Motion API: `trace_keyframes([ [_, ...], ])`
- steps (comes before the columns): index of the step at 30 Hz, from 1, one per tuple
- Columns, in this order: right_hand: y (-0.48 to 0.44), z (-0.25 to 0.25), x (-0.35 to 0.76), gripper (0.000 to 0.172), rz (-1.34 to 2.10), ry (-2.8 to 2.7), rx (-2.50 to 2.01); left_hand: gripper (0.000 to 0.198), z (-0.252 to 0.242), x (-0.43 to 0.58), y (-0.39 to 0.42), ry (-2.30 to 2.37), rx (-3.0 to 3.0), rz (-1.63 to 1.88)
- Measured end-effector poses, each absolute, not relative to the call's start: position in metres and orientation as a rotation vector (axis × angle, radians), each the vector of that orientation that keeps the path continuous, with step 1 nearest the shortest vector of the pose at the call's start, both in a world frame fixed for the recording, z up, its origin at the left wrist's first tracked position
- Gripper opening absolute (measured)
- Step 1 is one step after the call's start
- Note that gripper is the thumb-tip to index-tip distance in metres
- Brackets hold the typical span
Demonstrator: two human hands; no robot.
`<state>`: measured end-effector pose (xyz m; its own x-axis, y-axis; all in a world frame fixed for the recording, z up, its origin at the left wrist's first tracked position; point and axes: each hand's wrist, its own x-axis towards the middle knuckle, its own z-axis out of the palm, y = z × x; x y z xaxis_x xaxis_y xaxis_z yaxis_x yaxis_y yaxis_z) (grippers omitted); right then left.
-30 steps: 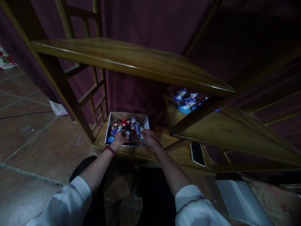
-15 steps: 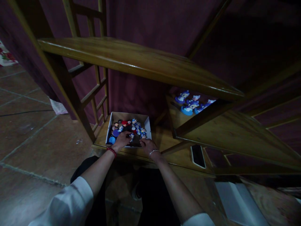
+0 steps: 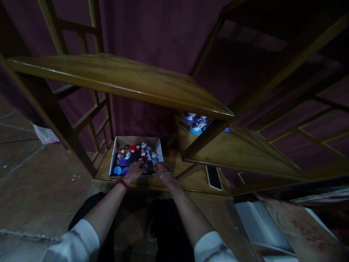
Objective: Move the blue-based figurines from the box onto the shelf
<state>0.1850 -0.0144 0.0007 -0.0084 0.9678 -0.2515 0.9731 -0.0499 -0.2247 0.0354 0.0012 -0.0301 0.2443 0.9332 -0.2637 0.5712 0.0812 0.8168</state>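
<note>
A shallow cardboard box (image 3: 160, 150) with white outer sides stands on the low wooden shelf. It holds a jumble of small toy figurines (image 3: 132, 148), with blue and purple round bases (image 3: 117, 170) at its near left. My left hand (image 3: 134, 171), with a red bead bracelet, reaches over the near edge, its fingers closed on a small dark-and-white figurine (image 3: 145, 166). At the near right corner is my right hand (image 3: 161, 169), wearing a silver bangle. Its fingers are curled in beside the blue-and-white figurines (image 3: 154, 157); what they hold, if anything, is too dark to tell.
A wooden shelf board (image 3: 122, 76) crosses above my hands. Several blue and purple figurines (image 3: 198, 125) stand on the raised shelf (image 3: 229, 149) at right. A phone (image 3: 214, 178) lies on the low shelf (image 3: 188, 183). Slanted posts and lattice (image 3: 89, 118) flank the left.
The view has swung right, so the box and shelves appear further left. My left hand still has the figurine. Both hands stay at the box's near side.
</note>
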Motion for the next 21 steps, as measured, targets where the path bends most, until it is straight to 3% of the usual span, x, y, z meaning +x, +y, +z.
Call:
trace_keyframes([
  [21, 0.003, 0.006, 0.176, 0.032, -0.552, 1.935, 2.241, 0.023, -0.012, 0.041, -0.004, 1.566, 2.002, 0.139],
])
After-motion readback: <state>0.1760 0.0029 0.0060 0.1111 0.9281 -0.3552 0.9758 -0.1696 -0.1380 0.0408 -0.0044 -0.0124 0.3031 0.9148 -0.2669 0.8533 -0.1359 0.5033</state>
